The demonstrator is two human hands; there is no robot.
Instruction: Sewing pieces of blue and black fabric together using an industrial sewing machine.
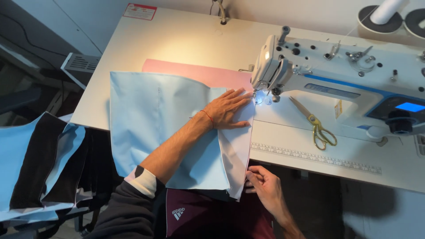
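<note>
Right now your left hand [228, 109] lies flat on the light blue fabric [155, 119], fingers spread and pressed down, fingertips just beside the needle area of the white sewing machine [354, 84]; it clamps nothing, only holds the cloth down against the table [186, 40]. Your right hand [264, 186] sits below the table edge, thumb and fingers pinched together on the lower right edge of the same fabric, where a white underside shows; the cloth hangs off the front of the table toward your lap. Under the blue piece, a pink sheet [199, 71] pokes out at the far side, touching the machine's base. To the right of the needle, gold-handled scissors [315, 124] lie on the machine bed, apart from both hands; a printed ruler strip [314, 158] runs along the table front just beneath them. At your far left, a stack of blue and black fabric pieces [35, 163] rests well apart from the work.
</note>
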